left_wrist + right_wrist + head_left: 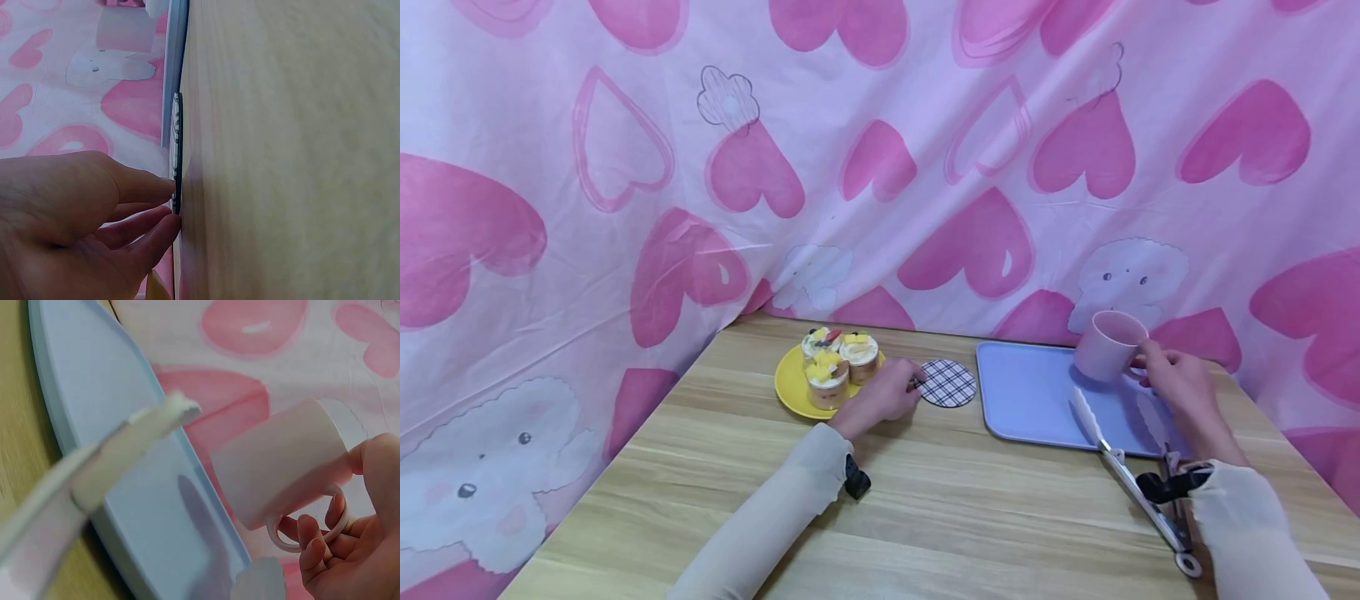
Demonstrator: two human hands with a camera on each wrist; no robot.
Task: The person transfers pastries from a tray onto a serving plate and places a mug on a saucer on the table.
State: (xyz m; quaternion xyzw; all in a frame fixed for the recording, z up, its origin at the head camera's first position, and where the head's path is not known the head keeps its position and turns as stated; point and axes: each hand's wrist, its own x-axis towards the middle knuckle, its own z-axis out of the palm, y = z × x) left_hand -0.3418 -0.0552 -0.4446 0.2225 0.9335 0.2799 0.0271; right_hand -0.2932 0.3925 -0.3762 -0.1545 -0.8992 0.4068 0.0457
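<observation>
A pink mug [1101,350] is held by its handle in my right hand [1183,387]. In the right wrist view the mug [281,462] hangs above the blue tray [119,381], with fingers curled through the handle and the thumb near the rim. My left hand [891,392] is at the left edge of a round checked coaster [947,383]. Seen from the left wrist, thumb and fingertips pinch the rim of that coaster [177,150], which lies close along the tabletop.
Silver tongs [1131,487] with pale tips lie spread across the front edge of the tray, beneath the right wrist. A yellow plate [790,387] with several fruit-topped dessert cups [827,383] is just left of the left hand. A pink heart-patterned curtain [865,158] borders the wooden table [925,517].
</observation>
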